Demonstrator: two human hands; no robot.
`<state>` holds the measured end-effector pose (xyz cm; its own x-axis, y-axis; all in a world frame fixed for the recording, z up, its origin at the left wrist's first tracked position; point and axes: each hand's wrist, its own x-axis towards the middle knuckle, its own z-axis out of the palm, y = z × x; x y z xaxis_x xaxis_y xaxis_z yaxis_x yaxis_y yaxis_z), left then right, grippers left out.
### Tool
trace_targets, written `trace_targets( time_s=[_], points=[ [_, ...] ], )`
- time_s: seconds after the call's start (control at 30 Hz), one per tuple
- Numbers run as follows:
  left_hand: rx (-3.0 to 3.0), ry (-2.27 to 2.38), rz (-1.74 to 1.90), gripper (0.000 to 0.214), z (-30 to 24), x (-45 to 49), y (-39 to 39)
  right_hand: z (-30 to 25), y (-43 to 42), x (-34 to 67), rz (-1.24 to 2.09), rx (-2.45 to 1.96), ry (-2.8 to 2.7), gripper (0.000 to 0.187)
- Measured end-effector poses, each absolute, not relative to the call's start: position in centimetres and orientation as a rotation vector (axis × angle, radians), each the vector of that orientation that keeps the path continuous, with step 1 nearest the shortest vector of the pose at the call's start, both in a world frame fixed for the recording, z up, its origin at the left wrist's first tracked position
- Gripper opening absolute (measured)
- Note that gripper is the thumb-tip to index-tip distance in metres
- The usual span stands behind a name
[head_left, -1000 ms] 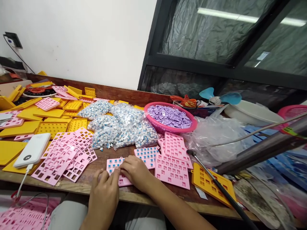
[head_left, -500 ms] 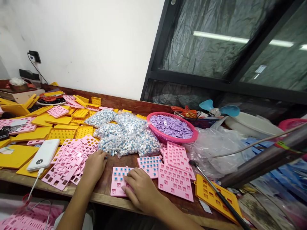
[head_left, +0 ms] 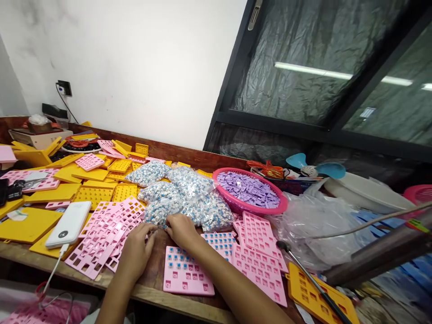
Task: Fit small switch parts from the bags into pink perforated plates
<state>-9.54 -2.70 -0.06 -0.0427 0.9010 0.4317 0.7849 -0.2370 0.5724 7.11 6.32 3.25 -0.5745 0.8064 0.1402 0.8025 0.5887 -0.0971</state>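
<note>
Appeared to be picking from bagged pieces (head_left: 164, 200) just beyond the curled right hand (head_left: 181, 229), with left hand (head_left: 138, 245) bent nearby, any grip indiscernible, and part-filled pink plate (head_left: 185, 275) on the right hand's near side, likely calling for a fingertip pinch next.

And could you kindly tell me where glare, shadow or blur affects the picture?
In the head view, bright strips glare on the window, and highlights glint on the clear bags; in the head view, things near the right edge, like the pole, look stretched and soft; also in the head view, shadow darkens below the table.
</note>
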Motion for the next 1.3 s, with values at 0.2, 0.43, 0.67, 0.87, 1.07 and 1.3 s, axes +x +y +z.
trace_targets(
  time_s=[0.2,0.43,0.67,0.87,1.07,1.3],
  points=[
    [1.861,1.473,1.433,0.023,0.3,-8.9,-5.7,2.8,6.0,7.0,-0.006,-1.299,-2.680,0.018],
    [1.870,1.421,1.232,0.025,1.0,-8.7,-7.5,3.7,5.0,8.1,0.084,-1.208,-2.652,0.009],
    [2.049,1.375,1.020,0.024,-0.1,-7.1,-8.6,5.5,0.8,15.6,0.574,-0.943,-2.404,0.020],
    [2.368,1.546,0.912,0.021,-2.5,-5.0,-7.6,2.0,-1.7,18.5,0.630,-1.027,-2.215,0.016],
    [2.448,1.503,0.995,0.020,-3.3,-4.8,-7.1,0.2,-1.6,17.8,0.582,-1.075,-2.257,0.032],
    [2.483,1.645,0.992,0.021,-3.2,-4.5,-7.3,0.8,-2.0,18.3,0.614,-1.061,-2.323,0.037]
  ],
)
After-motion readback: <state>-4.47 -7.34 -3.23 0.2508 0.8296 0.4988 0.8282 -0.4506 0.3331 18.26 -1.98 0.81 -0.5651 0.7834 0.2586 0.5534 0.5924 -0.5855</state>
